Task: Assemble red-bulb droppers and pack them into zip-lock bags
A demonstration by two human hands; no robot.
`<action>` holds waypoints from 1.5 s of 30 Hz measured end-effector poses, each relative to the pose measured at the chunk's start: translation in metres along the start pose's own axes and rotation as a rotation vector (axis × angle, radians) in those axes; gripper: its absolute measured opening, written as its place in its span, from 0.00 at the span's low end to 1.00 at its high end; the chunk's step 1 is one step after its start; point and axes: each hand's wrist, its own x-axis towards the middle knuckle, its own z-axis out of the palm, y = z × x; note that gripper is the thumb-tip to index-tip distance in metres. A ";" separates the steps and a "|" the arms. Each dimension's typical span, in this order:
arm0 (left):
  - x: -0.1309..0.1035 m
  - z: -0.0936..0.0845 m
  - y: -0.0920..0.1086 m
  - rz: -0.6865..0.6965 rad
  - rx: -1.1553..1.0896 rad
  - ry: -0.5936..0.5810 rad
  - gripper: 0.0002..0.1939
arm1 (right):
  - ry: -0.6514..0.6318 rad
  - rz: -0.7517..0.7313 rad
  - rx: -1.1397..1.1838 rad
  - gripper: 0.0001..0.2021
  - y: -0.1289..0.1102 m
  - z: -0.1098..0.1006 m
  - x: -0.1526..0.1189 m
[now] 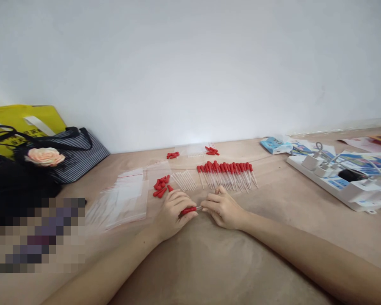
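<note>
My left hand point(174, 210) is closed round a red rubber dropper bulb point(188, 210). From the bulb's open end a thin clear dropper tube point(199, 208) runs into the fingers of my right hand point(222, 208), which pinch it. How deep the tube sits in the bulb I cannot tell. Just beyond my left hand lie a pile of loose red bulbs point(160, 185) and a row of bare tubes point(184, 181). Past my right hand lies a long row of droppers with red bulbs on them point(227, 173).
Clear plastic zip bags point(130, 190) lie to the left. Two small heaps of red bulbs point(173, 155) point(212, 151) are near the wall. On the right are a white power strip point(330, 180) with plugs and a blue packet point(275, 145). Bags point(79, 154) stand far left.
</note>
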 end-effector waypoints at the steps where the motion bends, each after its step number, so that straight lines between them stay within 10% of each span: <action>1: 0.000 -0.001 -0.001 -0.009 -0.011 0.012 0.06 | 0.010 -0.006 -0.009 0.13 0.000 0.000 0.000; 12: 0.000 -0.004 -0.002 -0.172 -0.014 0.017 0.09 | -0.015 0.061 -0.187 0.10 -0.005 -0.005 0.000; 24: -0.008 -0.006 -0.015 -0.364 0.065 0.119 0.14 | -0.096 0.860 -0.214 0.11 0.031 0.008 0.066; 32: -0.008 -0.009 -0.019 -0.407 0.149 0.069 0.06 | -0.099 0.907 -0.267 0.12 0.033 0.020 0.074; 40: 0.006 -0.050 -0.041 -0.663 0.385 -0.063 0.09 | -0.151 0.807 -0.178 0.12 0.021 0.018 0.088; 45: 0.004 -0.039 -0.042 -0.540 0.505 -0.016 0.12 | -0.205 0.916 -0.156 0.11 0.024 0.026 0.110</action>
